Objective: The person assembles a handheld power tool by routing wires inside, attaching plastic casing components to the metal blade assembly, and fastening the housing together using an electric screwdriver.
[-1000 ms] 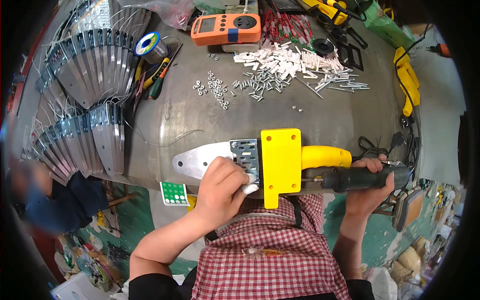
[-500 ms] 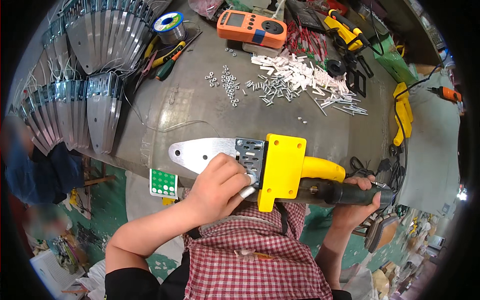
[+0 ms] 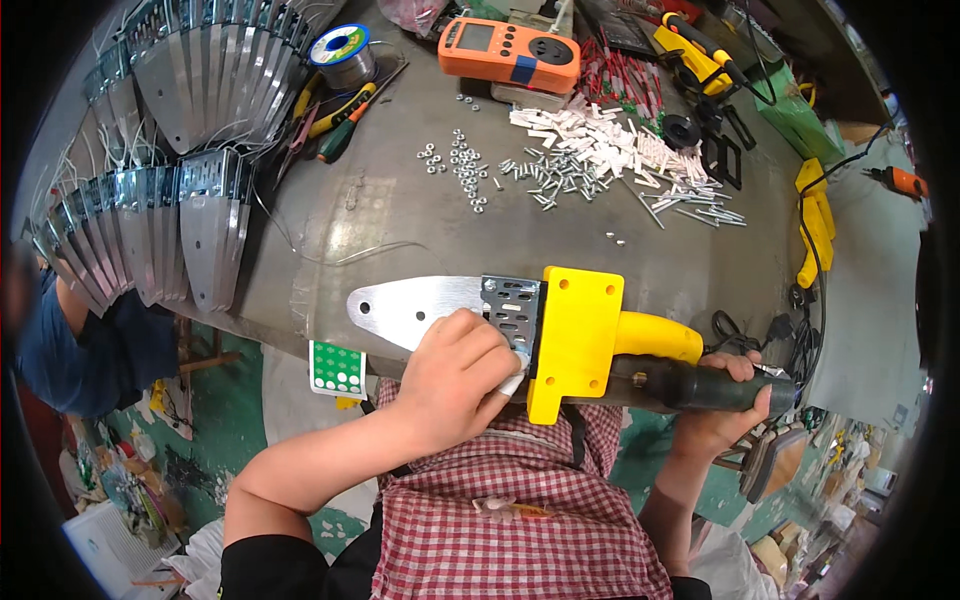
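Observation:
In front of me lies a pipe welding iron (image 3: 580,335) with a yellow plastic housing and handle, a slotted metal bracket (image 3: 508,312) and a pointed silver plate (image 3: 395,308). My left hand (image 3: 458,375) is closed at the bracket's near edge, thumb and fingers pressed together; a white covering shows on a fingertip. Whether a small part sits between those fingers is hidden. My right hand (image 3: 722,418) wraps round a dark electric screwdriver (image 3: 690,385), held level below the yellow handle, its tip end pointing left toward the housing.
Loose nuts (image 3: 466,170), screws (image 3: 555,178) and white sleeves (image 3: 600,140) lie beyond the iron. An orange meter (image 3: 510,53), a solder spool (image 3: 342,55) and pliers (image 3: 343,110) stand farther back. Finished metal plates (image 3: 215,230) stack at left; a green sticker sheet (image 3: 338,368) hangs at the table edge.
The whole view has shifted slightly, so things appear a little farther right. Both hands keep their places on the iron and the screwdriver. At far left, another person's arm shows more.

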